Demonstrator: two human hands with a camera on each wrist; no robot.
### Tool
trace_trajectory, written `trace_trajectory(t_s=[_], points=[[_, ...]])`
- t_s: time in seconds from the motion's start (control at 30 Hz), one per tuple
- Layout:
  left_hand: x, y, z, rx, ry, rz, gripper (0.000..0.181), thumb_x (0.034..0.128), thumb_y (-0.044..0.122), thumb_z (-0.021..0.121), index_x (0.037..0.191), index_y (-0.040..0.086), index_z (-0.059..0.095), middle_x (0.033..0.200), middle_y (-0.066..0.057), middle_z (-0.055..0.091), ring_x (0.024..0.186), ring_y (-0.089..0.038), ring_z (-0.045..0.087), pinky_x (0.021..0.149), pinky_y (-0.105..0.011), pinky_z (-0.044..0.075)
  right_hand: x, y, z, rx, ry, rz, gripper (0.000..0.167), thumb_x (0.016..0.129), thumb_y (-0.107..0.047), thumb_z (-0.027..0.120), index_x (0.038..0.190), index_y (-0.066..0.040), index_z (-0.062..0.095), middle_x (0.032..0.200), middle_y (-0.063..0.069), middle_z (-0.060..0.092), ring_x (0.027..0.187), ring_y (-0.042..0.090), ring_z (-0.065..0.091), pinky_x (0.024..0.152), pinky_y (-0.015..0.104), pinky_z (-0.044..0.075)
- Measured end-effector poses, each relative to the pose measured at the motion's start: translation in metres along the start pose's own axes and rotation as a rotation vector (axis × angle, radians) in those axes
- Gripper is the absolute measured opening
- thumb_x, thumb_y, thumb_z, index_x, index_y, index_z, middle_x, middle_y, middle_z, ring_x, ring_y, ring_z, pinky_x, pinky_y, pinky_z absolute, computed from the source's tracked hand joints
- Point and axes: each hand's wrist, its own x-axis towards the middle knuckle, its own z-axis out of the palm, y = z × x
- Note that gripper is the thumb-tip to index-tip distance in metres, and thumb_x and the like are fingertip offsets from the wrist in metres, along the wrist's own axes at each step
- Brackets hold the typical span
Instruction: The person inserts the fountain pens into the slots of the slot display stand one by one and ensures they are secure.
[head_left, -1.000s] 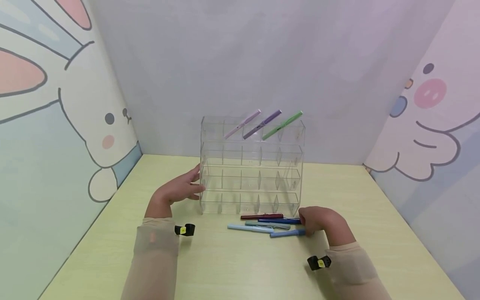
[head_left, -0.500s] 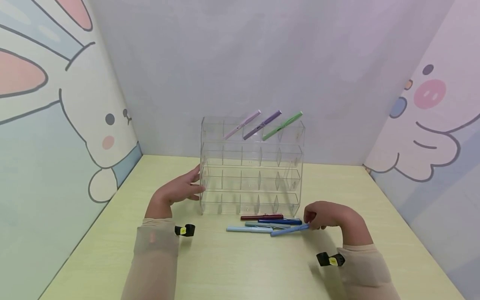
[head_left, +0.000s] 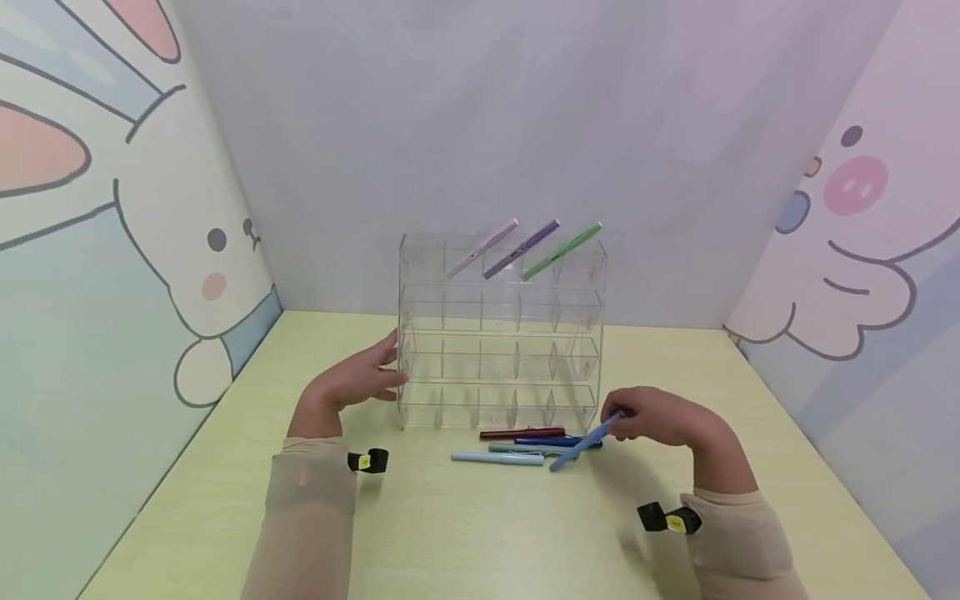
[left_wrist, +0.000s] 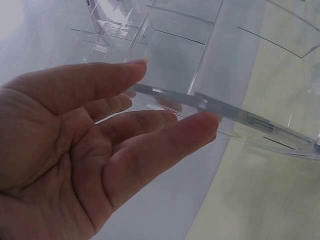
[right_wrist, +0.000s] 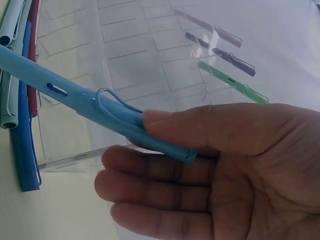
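My right hand pinches one end of a blue pen, whose other end slants down to the left. In the right wrist view the thumb lies on the capped part of this pen, by its wire clip. A clear acrylic rack with stepped rows of compartments stands upright at the middle. Beside its left wall is my left hand, thumb and fingertips at the panel edge; the left wrist view shows the fingers spread and fairly straight. Lilac, purple and green pens lean in the top row.
Before the rack, on the pale yellow table, lie a dark red pen, a dark blue pen, a grey-green pen and a light blue pen. A grey wall rises behind; cartoon-printed walls flank both sides.
My right hand has taken the blue pen by its right end and raised that end off the table, tilting the pen. The left hand stays at the rack's side.
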Motion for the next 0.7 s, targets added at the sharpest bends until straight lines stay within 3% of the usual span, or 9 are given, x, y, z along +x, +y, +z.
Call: trace_trajectory(t_s=[0.23,0.4,0.7], points=[[-0.0001,-0.0005,-0.0001,-0.012,0.011,-0.014,0.086,0.0996,0.018,0.058,0.148,0.061,0.002,0.16,-0.007,0.027,0.139,-0.039,0.04,0.098,-0.05,0.052,0.0003,-0.0003,-0.0029,0.102,0.042,-0.076,0.016,0.097,-0.025,0.062,0.104,-0.011,0.062,0.096,0.006,0.071,0.092,0.027,0.066,0.079,0.036,0.055],[0.0003,-0.0007,-0.0001,-0.013,0.016,-0.02,0.086,0.0995,0.018,0.058,0.148,0.06,0.002,0.16,-0.008,0.026,0.139,-0.04,0.04,0.098,-0.051,0.051,0.0001,-0.0046,-0.0027,0.14,0.091,-0.067,0.018,0.097,-0.03,0.062,0.106,-0.014,0.061,0.093,0.0,0.071,0.091,0.02,0.068,0.084,0.035,0.056],[-0.0011,0.0016,0.0012,-0.008,0.008,-0.018,0.086,0.0996,0.018,0.058,0.149,0.058,0.001,0.161,-0.008,0.024,0.139,-0.04,0.04,0.099,-0.052,0.05,-0.0011,-0.0074,-0.0049,0.221,0.212,-0.126,0.023,0.097,-0.034,0.061,0.109,-0.014,0.059,0.1,0.007,0.07,0.094,0.021,0.07,0.084,0.031,0.057]])
